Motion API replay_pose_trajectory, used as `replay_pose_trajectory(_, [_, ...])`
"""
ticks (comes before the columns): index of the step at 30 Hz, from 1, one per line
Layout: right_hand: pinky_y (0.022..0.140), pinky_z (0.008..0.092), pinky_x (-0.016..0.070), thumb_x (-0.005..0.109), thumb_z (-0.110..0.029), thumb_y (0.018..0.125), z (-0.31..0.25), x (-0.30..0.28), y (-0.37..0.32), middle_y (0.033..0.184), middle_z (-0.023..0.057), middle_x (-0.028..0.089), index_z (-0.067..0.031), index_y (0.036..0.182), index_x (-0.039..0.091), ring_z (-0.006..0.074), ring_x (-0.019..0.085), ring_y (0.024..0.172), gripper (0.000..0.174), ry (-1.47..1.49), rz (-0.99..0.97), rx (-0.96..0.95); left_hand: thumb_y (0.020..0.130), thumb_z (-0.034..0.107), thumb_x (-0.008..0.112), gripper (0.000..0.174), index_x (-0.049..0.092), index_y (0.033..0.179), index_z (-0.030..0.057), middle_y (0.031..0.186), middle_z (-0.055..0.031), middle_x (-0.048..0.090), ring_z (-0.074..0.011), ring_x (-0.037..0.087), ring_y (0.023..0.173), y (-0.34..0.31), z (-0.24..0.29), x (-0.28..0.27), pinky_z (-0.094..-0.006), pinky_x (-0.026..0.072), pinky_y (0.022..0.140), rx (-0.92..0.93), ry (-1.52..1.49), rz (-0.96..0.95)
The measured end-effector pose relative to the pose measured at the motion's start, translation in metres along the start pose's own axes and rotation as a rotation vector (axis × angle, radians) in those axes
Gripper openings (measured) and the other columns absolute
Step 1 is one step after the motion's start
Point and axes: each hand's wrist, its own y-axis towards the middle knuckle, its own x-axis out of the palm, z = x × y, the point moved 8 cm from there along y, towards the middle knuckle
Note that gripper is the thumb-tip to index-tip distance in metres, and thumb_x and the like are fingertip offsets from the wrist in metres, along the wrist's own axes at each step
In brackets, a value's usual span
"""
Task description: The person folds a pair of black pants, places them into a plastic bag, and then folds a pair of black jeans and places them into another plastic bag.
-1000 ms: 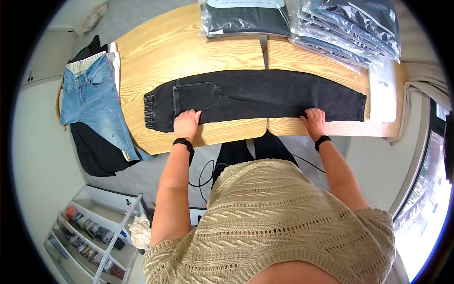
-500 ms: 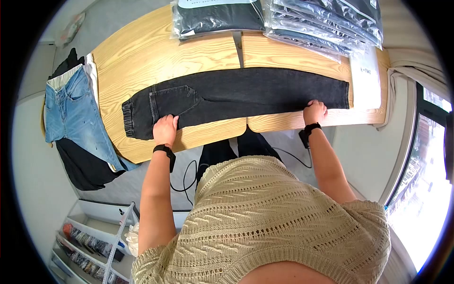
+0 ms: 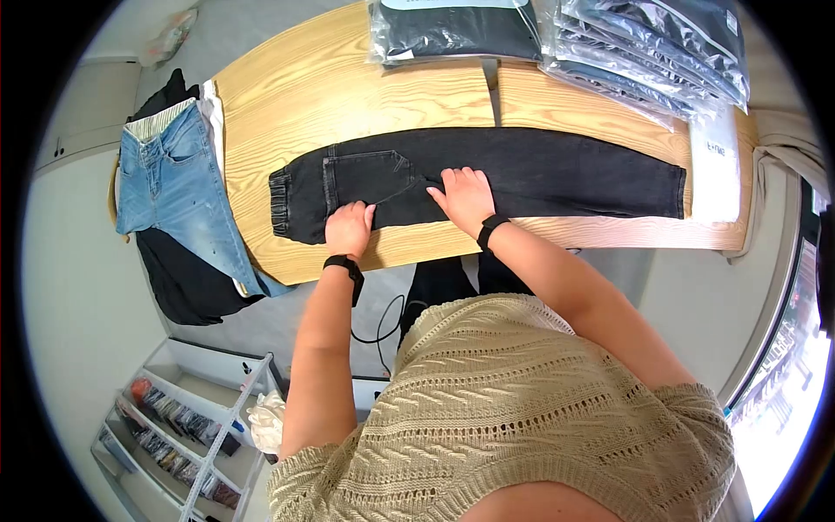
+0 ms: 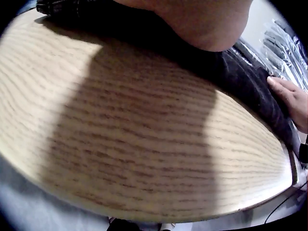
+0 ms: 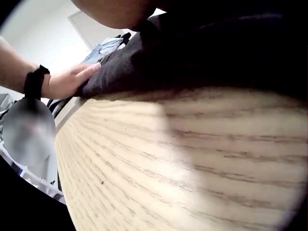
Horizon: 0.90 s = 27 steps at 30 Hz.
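Note:
A pair of black jeans (image 3: 557, 170) lies folded lengthwise across the table, elastic waistband (image 3: 278, 203) at the left and leg hem at the right. My left hand (image 3: 349, 230) rests on its near edge just below the back pocket (image 3: 370, 177), fingers together. Near the middle of the jeans, by the pocket's right end, my right hand (image 3: 468, 200) lies flat with fingers extended and thumb spread. In the left wrist view the right hand (image 4: 293, 100) touches the dark cloth. The right wrist view shows the left hand (image 5: 70, 83) on it too.
Plastic-bagged garments (image 3: 461, 33) and a taller bagged stack (image 3: 652, 56) stand at the back. A white packet (image 3: 715, 165) lies beyond the hem. Blue jeans (image 3: 170, 170) hang over the table's left end. The wooden table (image 3: 409, 96) has a seam between two tops.
My right hand has moved left along the jeans from near the hem to their middle, its fingers now straighter. The left hand stays by the pocket. The head view has shifted slightly.

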Motion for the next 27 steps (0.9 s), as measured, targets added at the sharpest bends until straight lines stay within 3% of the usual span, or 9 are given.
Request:
replay_pose_trajectory(3, [0.071, 0.0383, 0.0410, 0.054, -0.038, 0.089, 0.000, 0.013, 0.006, 0.069, 0.0052, 0.063, -0.0097, 0.078, 0.059, 0.0233, 0.058, 0.075, 0.031, -0.134, -0.015, -0.033, 0.092, 0.032, 0.049, 0.032, 0.055, 0.074, 0.0066, 0.071, -0.0109, 0.059, -0.0309, 0.059, 0.070, 0.000, 0.003, -0.005, -0.0416, 0.0472, 0.062, 0.022, -0.028, 0.037])
replay_pose_trajectory(6, [0.068, 0.0382, 0.0421, 0.053, -0.038, 0.089, 0.006, 0.019, 0.009, 0.069, 0.0055, 0.064, -0.0107, 0.076, 0.060, 0.0230, 0.059, 0.074, 0.031, -0.124, -0.061, -0.087, 0.092, 0.032, 0.048, 0.033, 0.054, 0.072, 0.0066, 0.068, -0.0109, 0.058, -0.0308, 0.058, 0.068, 0.002, 0.006, -0.015, -0.0414, 0.0470, 0.060, 0.021, -0.047, 0.075])
replay_pose_trajectory(7, [0.065, 0.0382, 0.0428, 0.053, -0.038, 0.089, 0.005, 0.017, 0.009, 0.068, 0.0054, 0.064, -0.0115, 0.076, 0.060, 0.0232, 0.060, 0.073, 0.030, -0.132, -0.031, -0.121, 0.089, 0.029, 0.054, 0.024, 0.056, 0.081, 0.0066, 0.080, -0.0111, 0.061, -0.0302, 0.059, 0.078, 0.001, 0.001, -0.002, -0.0416, 0.0469, 0.069, -0.065, -0.036, -0.126])
replay_pose_trajectory(9, [0.066, 0.0382, 0.0429, 0.053, -0.037, 0.089, 0.004, 0.020, 0.010, 0.068, 0.0054, 0.064, -0.0114, 0.076, 0.060, 0.0234, 0.060, 0.073, 0.030, -0.130, -0.052, -0.112, 0.086, 0.025, 0.057, 0.019, 0.056, 0.090, 0.0061, 0.091, -0.0113, 0.060, -0.0302, 0.057, 0.087, -0.002, 0.025, -0.027, -0.0417, 0.0456, 0.075, 0.003, -0.058, 0.055])
replay_pose_trajectory(10, [0.066, 0.0382, 0.0429, 0.053, -0.037, 0.089, 0.005, 0.021, 0.012, 0.068, 0.0054, 0.064, -0.0114, 0.076, 0.060, 0.0235, 0.060, 0.073, 0.030, -0.128, -0.068, -0.091, 0.083, 0.020, 0.060, 0.021, 0.056, 0.098, 0.0055, 0.101, -0.0114, 0.059, -0.0303, 0.056, 0.095, -0.005, 0.042, -0.044, -0.0417, 0.0442, 0.081, 0.086, -0.078, 0.234])
replay_pose_trajectory(15, [0.067, 0.0387, 0.0432, 0.054, -0.036, 0.088, 0.004, 0.021, 0.010, 0.069, 0.0058, 0.064, -0.0113, 0.076, 0.060, 0.0243, 0.061, 0.072, 0.029, -0.147, 0.013, -0.083, 0.078, 0.012, 0.061, 0.049, 0.047, 0.124, -0.0007, 0.132, -0.0175, 0.045, -0.0313, 0.042, 0.125, -0.005, 0.119, -0.018, -0.0429, 0.0329, 0.104, 0.273, -0.318, 0.072])
replay_pose_trajectory(18, [0.071, 0.0397, 0.0441, 0.056, -0.033, 0.086, 0.010, 0.025, 0.015, 0.070, 0.0072, 0.064, -0.0103, 0.078, 0.060, 0.0255, 0.061, 0.076, 0.025, -0.064, -0.123, -0.029, 0.080, 0.016, 0.062, 0.054, 0.044, 0.128, -0.0018, 0.137, -0.0193, 0.040, -0.0327, 0.037, 0.128, 0.000, 0.132, -0.010, -0.0430, 0.0320, 0.104, 0.196, -0.253, 0.037])
replay_pose_trajectory(20, [0.076, 0.0410, 0.0447, 0.059, -0.031, 0.084, 0.021, 0.021, 0.013, 0.075, 0.0098, 0.065, -0.0092, 0.079, 0.060, 0.0280, 0.061, 0.079, 0.022, 0.089, -0.135, -0.002, 0.081, 0.023, 0.062, 0.057, 0.044, 0.133, 0.0074, 0.140, -0.0221, 0.036, -0.0379, 0.034, 0.130, 0.000, 0.139, -0.011, -0.0478, 0.0307, 0.104, 0.194, -0.211, -0.026])
replay_pose_trajectory(27, [0.080, 0.0395, 0.0484, 0.063, -0.017, 0.080, 0.189, -0.144, -0.049, 0.096, 0.0120, 0.065, -0.0054, 0.098, 0.062, 0.0320, 0.061, 0.087, 0.022, 0.312, 0.253, 0.371, 0.082, 0.034, 0.062, 0.058, 0.045, 0.135, 0.0201, 0.142, -0.0221, 0.034, -0.0381, 0.034, 0.129, 0.002, 0.152, -0.002, -0.0505, 0.0340, 0.101, 0.192, -0.035, -0.070])
